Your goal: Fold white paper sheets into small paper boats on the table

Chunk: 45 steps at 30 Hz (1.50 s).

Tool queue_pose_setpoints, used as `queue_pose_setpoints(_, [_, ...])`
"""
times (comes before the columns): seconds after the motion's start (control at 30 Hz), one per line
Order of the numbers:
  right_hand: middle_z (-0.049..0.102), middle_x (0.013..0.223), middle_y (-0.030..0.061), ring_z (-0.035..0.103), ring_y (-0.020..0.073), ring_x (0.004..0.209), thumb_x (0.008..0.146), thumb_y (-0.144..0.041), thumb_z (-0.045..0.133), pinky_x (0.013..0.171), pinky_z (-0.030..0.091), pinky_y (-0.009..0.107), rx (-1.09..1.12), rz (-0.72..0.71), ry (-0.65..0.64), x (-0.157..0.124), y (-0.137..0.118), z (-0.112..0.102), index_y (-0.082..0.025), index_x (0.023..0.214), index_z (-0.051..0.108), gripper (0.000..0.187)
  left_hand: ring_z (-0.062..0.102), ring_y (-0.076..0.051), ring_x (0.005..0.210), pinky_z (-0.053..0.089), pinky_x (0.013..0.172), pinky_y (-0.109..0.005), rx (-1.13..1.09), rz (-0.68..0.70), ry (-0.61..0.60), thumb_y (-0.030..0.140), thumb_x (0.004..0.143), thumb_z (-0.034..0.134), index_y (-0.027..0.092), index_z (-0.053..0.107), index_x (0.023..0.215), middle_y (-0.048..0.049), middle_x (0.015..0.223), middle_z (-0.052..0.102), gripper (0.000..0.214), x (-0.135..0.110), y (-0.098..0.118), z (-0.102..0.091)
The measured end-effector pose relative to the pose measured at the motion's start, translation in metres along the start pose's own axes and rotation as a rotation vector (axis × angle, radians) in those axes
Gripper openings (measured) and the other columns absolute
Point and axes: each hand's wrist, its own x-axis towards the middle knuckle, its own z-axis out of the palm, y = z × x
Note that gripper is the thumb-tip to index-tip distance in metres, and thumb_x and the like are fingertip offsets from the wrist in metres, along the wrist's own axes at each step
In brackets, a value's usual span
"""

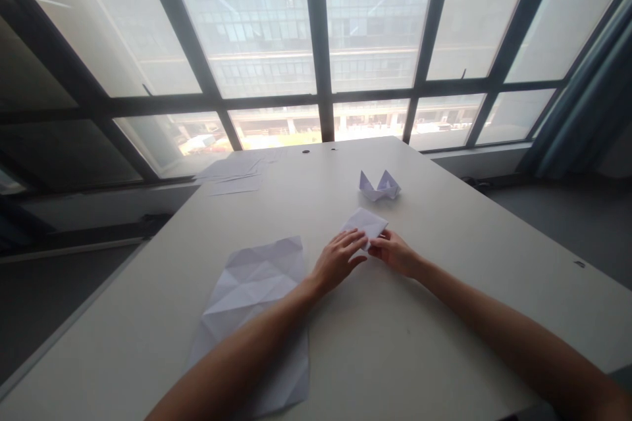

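A small folded white paper [366,220] lies on the table between my hands, one corner pointing away from me. My left hand [338,253] rests on its near left part with the fingers stretched out and the thumb apart. At the paper's right corner, my right hand [394,252] pinches the edge between thumb and fingers. Just beyond it stands a folded paper shape [380,187] with two raised points. Under my left forearm is a large creased sheet of paper [257,283], partly hidden by the arm.
The white table [444,342] reaches toward a large window wall [370,26]. Several flat sheets of paper [232,174] lie at its far left. Round holes [305,152] show near the far edge. A blue curtain [582,92] hangs at the right.
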Motion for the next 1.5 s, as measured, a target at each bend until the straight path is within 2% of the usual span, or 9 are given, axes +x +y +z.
queue_pose_setpoints(0.23, [0.069, 0.107, 0.0076, 0.065, 0.0179, 0.09, 0.077, -0.034, 0.071, 0.085, 0.05, 0.033, 0.05, 0.076, -0.115, -0.005, -0.008, 0.0, -0.021, 0.111, 0.067, 0.036, 0.065, -0.024, 0.107, 0.052, 0.093, -0.04, -0.218, -0.229, 0.175, 0.031, 0.088, 0.064, 0.029, 0.064, 0.123, -0.0058, 0.12, 0.068, 0.035, 0.0, 0.003, 0.0])
queue_pose_setpoints(0.43, [0.063, 0.123, 0.0101, 0.064, 0.0182, 0.087, 0.076, -0.034, 0.07, 0.077, 0.05, 0.032, -0.049, 0.103, -0.116, -0.006, -0.01, -0.001, -0.023, 0.117, 0.066, 0.043, 0.07, -0.026, 0.089, 0.057, 0.079, -0.038, -0.652, -0.56, 0.367, 0.041, 0.087, 0.062, 0.021, 0.075, 0.105, -0.0051, 0.099, 0.075, 0.03, 0.006, 0.007, -0.004])
queue_pose_setpoints(0.53, [0.066, 0.116, 0.0093, 0.062, 0.0175, 0.081, 0.076, -0.034, 0.07, 0.071, 0.049, 0.031, -0.155, -0.006, -0.042, -0.003, -0.004, -0.001, -0.021, 0.111, 0.068, 0.037, 0.069, -0.025, 0.081, 0.058, 0.075, -0.038, -0.899, -0.727, 0.457, 0.046, 0.081, 0.067, 0.015, 0.077, 0.096, -0.0055, 0.088, 0.075, 0.036, 0.008, 0.001, -0.004])
queue_pose_setpoints(0.63, [0.068, 0.097, 0.0074, 0.058, 0.0171, 0.072, 0.077, -0.037, 0.068, 0.064, 0.046, 0.031, -0.365, -0.236, 0.151, 0.002, 0.0, -0.003, -0.019, 0.101, 0.069, 0.03, 0.069, -0.023, 0.083, 0.057, 0.078, -0.04, -1.116, -0.829, 0.505, 0.048, 0.077, 0.071, 0.013, 0.075, 0.095, -0.0092, 0.093, 0.074, 0.039, 0.006, -0.006, -0.002])
queue_pose_setpoints(0.8, [0.062, 0.107, 0.0103, 0.056, 0.025, 0.092, 0.076, -0.039, 0.07, 0.074, 0.049, 0.038, -0.74, -0.54, 0.458, 0.006, 0.002, -0.01, -0.021, 0.108, 0.065, 0.037, 0.069, -0.023, 0.086, 0.054, 0.083, -0.04, -1.288, -0.889, 0.458, 0.049, 0.074, 0.074, 0.011, 0.073, 0.096, -0.0124, 0.095, 0.073, 0.043, 0.001, -0.013, 0.004])
queue_pose_setpoints(0.97, [0.051, 0.131, 0.0109, 0.044, 0.0305, 0.124, 0.077, -0.031, 0.07, 0.101, 0.04, 0.048, -0.978, -0.629, 0.304, 0.002, 0.002, -0.009, -0.027, 0.134, 0.052, 0.061, 0.068, -0.022, 0.083, 0.053, 0.079, -0.036, -1.292, -0.858, 0.338, 0.048, 0.075, 0.073, 0.011, 0.073, 0.091, -0.0117, 0.092, 0.073, 0.04, 0.002, -0.01, 0.005])
queue_pose_setpoints(1.1, [0.043, 0.142, 0.0096, 0.044, 0.0301, 0.127, 0.08, -0.028, 0.068, 0.107, 0.037, 0.047, -1.057, -0.615, 0.181, -0.002, 0.002, -0.005, -0.029, 0.136, 0.053, 0.057, 0.066, -0.021, 0.083, 0.052, 0.076, -0.033, -1.321, -0.818, 0.292, 0.047, 0.076, 0.073, 0.013, 0.073, 0.092, -0.0105, 0.092, 0.071, 0.038, 0.003, -0.009, 0.004])
queue_pose_setpoints(1.23, [0.034, 0.152, 0.0078, 0.035, 0.0327, 0.135, 0.081, -0.029, 0.069, 0.11, 0.032, 0.051, -1.199, -0.677, 0.188, -0.004, 0.0, -0.003, -0.03, 0.133, 0.057, 0.053, 0.062, -0.018, 0.08, 0.049, 0.071, -0.029, -1.346, -0.798, 0.244, 0.048, 0.078, 0.072, 0.012, 0.073, 0.091, -0.0089, 0.086, 0.069, 0.038, 0.002, -0.012, 0.005])
queue_pose_setpoints(1.5, [0.068, 0.117, 0.0077, 0.062, 0.0262, 0.107, 0.088, -0.035, 0.065, 0.106, 0.036, 0.051, -1.242, -0.711, 0.148, -0.003, 0.001, -0.004, -0.027, 0.121, 0.065, 0.035, 0.054, -0.014, 0.068, 0.043, 0.065, -0.026, -1.312, -0.786, 0.156, 0.058, 0.078, 0.067, 0.012, 0.071, 0.091, -0.0042, 0.075, 0.062, 0.048, 0.002, -0.012, 0.008])
